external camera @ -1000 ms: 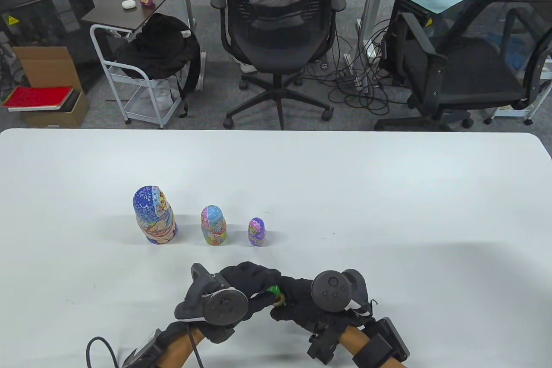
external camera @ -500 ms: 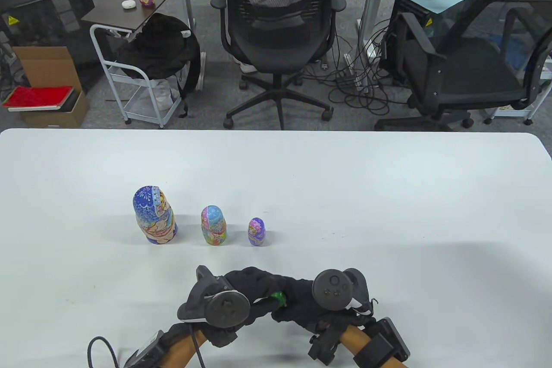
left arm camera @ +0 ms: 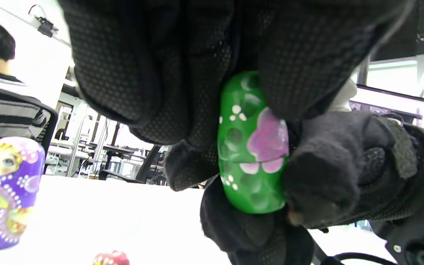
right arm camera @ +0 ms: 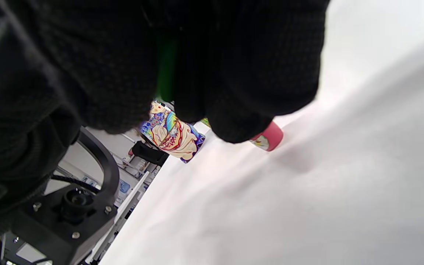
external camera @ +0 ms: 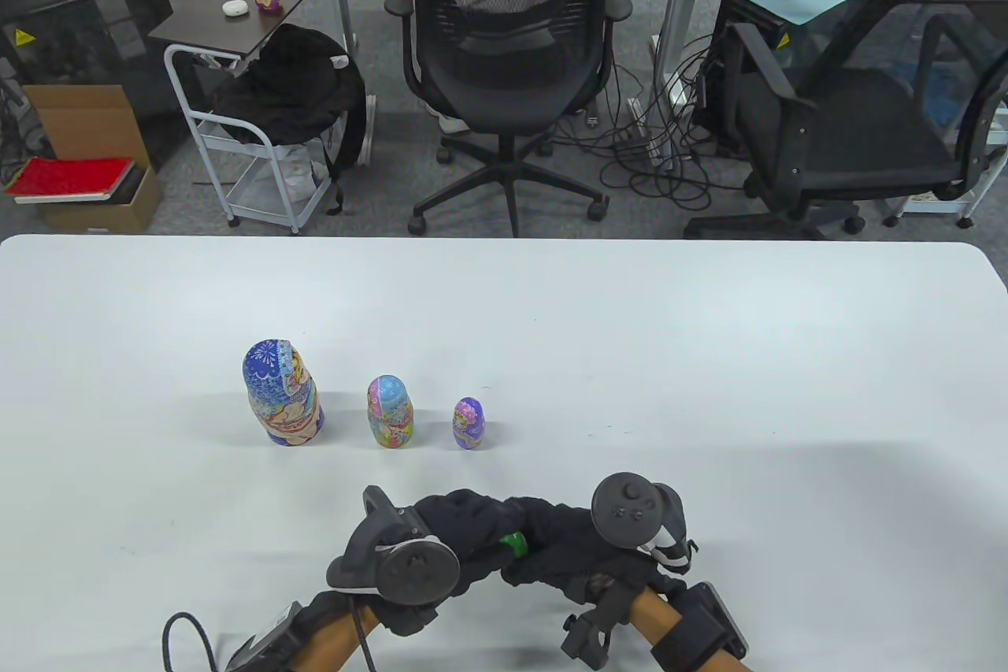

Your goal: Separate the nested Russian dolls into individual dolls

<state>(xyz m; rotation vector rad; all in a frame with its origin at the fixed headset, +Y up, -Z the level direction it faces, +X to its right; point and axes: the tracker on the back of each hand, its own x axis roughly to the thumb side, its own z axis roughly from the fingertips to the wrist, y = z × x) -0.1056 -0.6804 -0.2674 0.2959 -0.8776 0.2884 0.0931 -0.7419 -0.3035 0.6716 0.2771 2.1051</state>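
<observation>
Office or lab workspace. Beyond my white table (external camera: 709,325), grey carpet carries black mesh swivel chairs (external camera: 508,65) at top centre and right, tangled black cables (external camera: 654,152), a white wheeled cart (external camera: 236,152) and a brown cardboard box (external camera: 94,144) at upper left.
</observation>
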